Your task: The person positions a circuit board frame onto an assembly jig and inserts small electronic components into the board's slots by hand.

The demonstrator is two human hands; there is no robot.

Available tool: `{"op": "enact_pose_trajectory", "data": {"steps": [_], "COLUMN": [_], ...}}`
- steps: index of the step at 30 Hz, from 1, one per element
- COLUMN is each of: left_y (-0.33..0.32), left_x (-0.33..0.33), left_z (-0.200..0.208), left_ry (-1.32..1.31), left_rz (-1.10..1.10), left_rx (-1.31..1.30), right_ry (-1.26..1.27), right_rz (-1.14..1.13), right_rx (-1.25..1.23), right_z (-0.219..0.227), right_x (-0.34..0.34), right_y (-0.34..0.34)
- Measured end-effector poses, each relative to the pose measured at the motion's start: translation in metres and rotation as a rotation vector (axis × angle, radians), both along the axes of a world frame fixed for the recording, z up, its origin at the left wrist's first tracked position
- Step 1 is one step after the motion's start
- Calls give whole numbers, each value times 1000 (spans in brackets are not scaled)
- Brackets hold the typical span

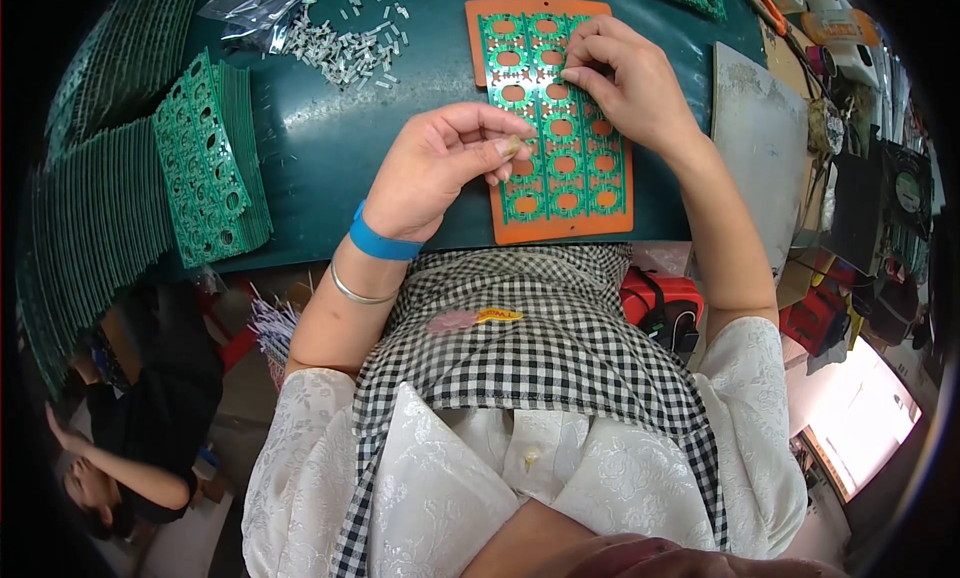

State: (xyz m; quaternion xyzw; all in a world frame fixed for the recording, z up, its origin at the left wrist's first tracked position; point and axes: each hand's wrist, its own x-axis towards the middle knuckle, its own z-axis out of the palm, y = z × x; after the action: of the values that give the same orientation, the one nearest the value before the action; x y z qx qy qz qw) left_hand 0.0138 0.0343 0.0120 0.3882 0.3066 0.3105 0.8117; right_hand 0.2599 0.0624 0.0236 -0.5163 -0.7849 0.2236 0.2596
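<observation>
A green circuit board panel [565, 163] with rows of oval openings lies on an orange backing plate [507, 234]. Above the panel's left edge, my left hand [440, 163] is closed, thumb against fingers; whatever it may hold is hidden. On the panel's upper right part, my right hand [630, 83] pinches with thumb and forefinger close to the board's surface. Anything between those fingertips is too small to make out. Farther left on the table is a loose pile of small white parts [345, 53], beside a crumpled clear plastic bag [255, 18].
Long rows of stacked green boards [95, 198] fill the left side, with a tilted stack [200, 163] near them. A grey metal plate [755, 158] borders the right, beside orange-handled pliers [768, 13] and tape rolls. Another person [140, 428] is at lower left.
</observation>
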Motion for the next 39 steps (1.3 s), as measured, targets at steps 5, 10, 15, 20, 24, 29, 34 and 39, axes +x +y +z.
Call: {"op": "enact_pose_trajectory", "data": {"steps": [5, 10, 15, 20, 24, 29, 34, 39], "left_y": [0, 2, 0, -7, -12, -13, 11, 56], "left_x": [1, 0, 6, 7, 11, 10, -13, -57], "left_z": [-1, 0, 8, 6, 16, 8, 1, -20], "left_ry": [5, -74, -169, -452, -517, -550, 470, 1212], "left_rz": [0, -7, 82, -2, -16, -46, 317, 339], "left_rx": [0, -58, -213, -424, -549, -527, 685, 1287], "right_ry": [-19, -219, 66, 101, 71, 28, 157, 54], "right_rz": [37, 68, 50, 249, 288, 297, 158, 13], "right_rx": [69, 278, 209, 500, 574, 617, 320, -92], "right_z": [-2, -7, 22, 33, 35, 32, 37, 16], "right_x": [-7, -10, -23, -39, -39, -37, -21, 1], "right_y": [0, -1, -20, -31, -32, -33, -31, -26]}}
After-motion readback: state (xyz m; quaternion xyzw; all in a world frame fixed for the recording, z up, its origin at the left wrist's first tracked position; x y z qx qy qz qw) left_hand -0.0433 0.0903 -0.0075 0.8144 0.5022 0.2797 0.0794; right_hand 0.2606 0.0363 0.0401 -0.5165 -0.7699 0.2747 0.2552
